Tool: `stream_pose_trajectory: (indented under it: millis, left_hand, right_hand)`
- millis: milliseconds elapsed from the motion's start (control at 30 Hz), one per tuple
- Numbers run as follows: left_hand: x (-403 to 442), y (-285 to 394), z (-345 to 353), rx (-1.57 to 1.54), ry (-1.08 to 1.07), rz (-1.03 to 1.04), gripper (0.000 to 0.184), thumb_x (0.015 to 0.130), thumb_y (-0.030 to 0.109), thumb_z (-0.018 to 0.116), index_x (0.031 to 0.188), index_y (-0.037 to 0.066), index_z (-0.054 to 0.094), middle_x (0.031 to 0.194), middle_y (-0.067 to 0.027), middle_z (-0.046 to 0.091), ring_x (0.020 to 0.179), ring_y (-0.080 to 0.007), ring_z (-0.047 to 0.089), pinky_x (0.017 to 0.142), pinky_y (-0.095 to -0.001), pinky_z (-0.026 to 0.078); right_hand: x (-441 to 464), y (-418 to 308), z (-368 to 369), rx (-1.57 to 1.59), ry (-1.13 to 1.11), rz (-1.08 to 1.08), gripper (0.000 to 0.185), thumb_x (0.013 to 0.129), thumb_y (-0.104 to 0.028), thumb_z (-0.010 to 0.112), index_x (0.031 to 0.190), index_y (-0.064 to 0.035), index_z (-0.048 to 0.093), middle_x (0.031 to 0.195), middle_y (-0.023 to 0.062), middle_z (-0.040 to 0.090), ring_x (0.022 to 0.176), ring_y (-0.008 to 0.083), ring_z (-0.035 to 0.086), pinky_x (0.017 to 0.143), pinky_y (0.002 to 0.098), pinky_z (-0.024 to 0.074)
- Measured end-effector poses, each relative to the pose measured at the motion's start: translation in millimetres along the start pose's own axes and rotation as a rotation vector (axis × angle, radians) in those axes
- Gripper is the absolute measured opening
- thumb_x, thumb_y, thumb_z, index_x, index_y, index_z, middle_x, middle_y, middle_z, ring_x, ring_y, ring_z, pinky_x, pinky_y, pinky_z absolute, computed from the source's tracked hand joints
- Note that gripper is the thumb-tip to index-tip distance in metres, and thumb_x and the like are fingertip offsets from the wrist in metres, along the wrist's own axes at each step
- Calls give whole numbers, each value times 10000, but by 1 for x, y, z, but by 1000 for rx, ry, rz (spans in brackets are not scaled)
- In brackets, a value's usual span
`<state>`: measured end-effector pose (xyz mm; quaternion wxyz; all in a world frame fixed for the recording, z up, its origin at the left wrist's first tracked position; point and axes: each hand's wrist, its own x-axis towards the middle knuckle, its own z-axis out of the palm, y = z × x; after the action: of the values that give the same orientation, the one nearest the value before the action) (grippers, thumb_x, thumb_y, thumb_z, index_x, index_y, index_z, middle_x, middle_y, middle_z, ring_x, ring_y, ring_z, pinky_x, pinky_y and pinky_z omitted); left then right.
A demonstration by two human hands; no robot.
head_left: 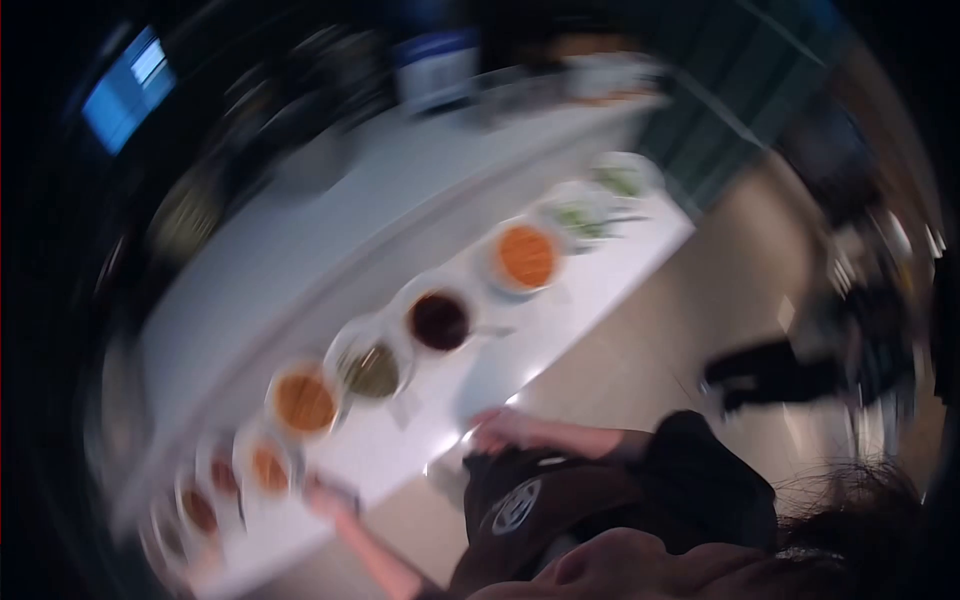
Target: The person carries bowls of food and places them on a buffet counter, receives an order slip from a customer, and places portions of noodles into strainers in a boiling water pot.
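The whole view is smeared by motion. My left hand (325,496) is at the counter's front edge, close to a small bowl of orange food (269,468); its fingers are too blurred to read. My right hand (497,430) is in front of my dark apron (570,490), beside a pale, rounded shape (447,478) that I cannot make out. Whether it grips anything is unclear. Along the white counter (440,405) runs a row of white bowls, among them an orange one (305,399), a green one (370,371), a dark red one (440,320) and another orange one (525,257).
Bowls with green pieces (577,220) stand at the counter's far right end. Smaller bowls of reddish-brown food (199,510) are at the left end. A raised white shelf (300,215) runs behind. A person in dark clothes (780,375) is on the right.
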<state>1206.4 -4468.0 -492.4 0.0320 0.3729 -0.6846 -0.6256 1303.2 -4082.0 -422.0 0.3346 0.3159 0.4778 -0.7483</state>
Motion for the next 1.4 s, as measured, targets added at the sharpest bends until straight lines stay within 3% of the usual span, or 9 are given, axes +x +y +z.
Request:
stream_pose_trajectory:
  millis: [233,433,600,800,1000,1200,1233,1300,1400]
  left_hand:
    - [-87,67,133,-101,-411,3,202,902,231,440,902,60,547,768,-24,496,714,-161,457,690,-343,417]
    - [-164,73,176,-203,-735,-190,171,886,197,468,941,51,539,775,-31,512,710,-157,474,679,-320,429]
    - [-206,66,180,-274,-929,-406,166,872,169,491,974,44,532,781,-37,525,707,-153,489,669,-301,438]
    - [-248,60,176,-348,-1152,-649,186,856,134,519,1013,36,524,789,-43,542,703,-149,506,657,-278,450]
    - [-319,83,181,-479,-1494,-791,363,797,39,588,1134,-11,461,870,-79,596,761,-185,576,694,-289,492]
    - [-352,37,204,-404,-1508,-756,389,822,57,570,1185,-36,465,892,-98,605,794,-188,585,711,-279,486]
    - [-366,29,208,-399,-1433,-753,385,830,57,560,1192,-34,467,890,-99,605,796,-187,584,716,-277,484]
    - [-384,13,204,-385,-1297,-735,360,848,60,537,1194,-21,481,892,-98,601,806,-180,581,727,-270,480]
    - [-407,-10,201,-358,-1230,-752,315,866,62,515,1175,3,506,924,-86,581,828,-166,569,749,-271,481]
  right_hand:
    - [-16,-8,-18,115,-21,-245,341,800,-79,551,1133,-17,509,746,61,614,531,126,569,462,243,473]
    - [-75,34,-154,296,404,-325,176,846,-150,551,976,-41,597,716,48,630,603,122,612,523,241,505]
    - [-171,109,-325,1029,923,-878,192,907,-200,462,827,-73,581,717,75,632,610,168,618,534,279,524]
    - [-330,144,-336,1442,949,-1296,344,902,-412,491,991,-87,554,797,99,633,697,239,642,571,340,552]
    - [-405,147,-369,1301,1138,-1196,854,761,-658,552,1343,-70,338,1184,128,502,979,263,573,869,437,451]
    - [-428,141,-403,1066,1024,-1258,751,780,-498,649,1311,-65,341,1167,117,529,1046,282,547,905,460,425]
    - [-420,159,-433,1108,1004,-1331,587,801,-341,679,1243,-57,418,1142,113,548,1052,283,549,897,473,438]
    - [-424,178,-445,1118,1143,-1381,361,826,-138,646,1132,-10,503,1062,109,592,966,243,592,804,395,512]
    - [-431,206,-445,1003,1042,-1302,319,852,-105,607,1147,-4,542,1128,101,568,1009,198,565,825,342,488]
